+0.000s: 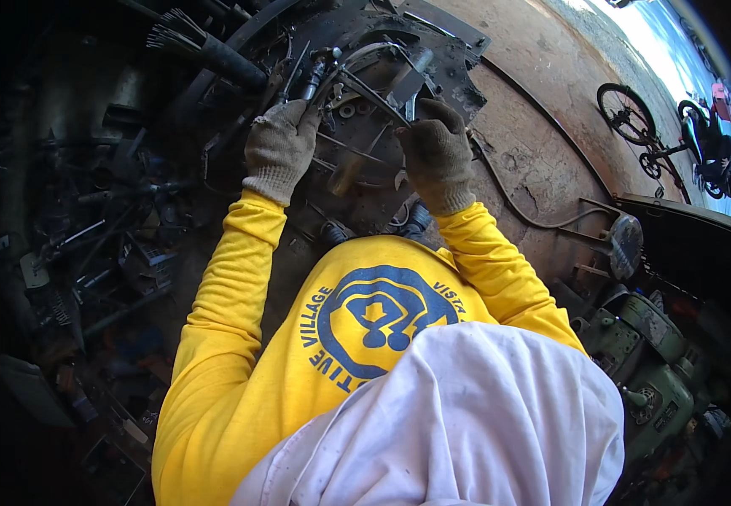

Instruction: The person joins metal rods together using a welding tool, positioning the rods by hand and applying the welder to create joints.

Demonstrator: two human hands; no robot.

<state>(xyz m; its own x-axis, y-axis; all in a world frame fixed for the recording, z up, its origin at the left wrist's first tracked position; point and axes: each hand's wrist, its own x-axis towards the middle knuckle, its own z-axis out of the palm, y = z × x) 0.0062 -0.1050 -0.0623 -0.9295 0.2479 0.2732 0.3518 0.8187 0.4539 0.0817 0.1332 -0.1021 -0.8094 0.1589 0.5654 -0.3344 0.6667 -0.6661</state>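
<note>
The gloved left hand (282, 149) curls at the left side of a dark metal rod frame (374, 95); the gloved right hand (437, 153) is closed around its right side. The frame sits between them, above a dark bench (465, 99). Just what the left hand grips cannot be told, with a metal tool (318, 72) so near. A bicycle (652, 152) shows at upper right.
</note>
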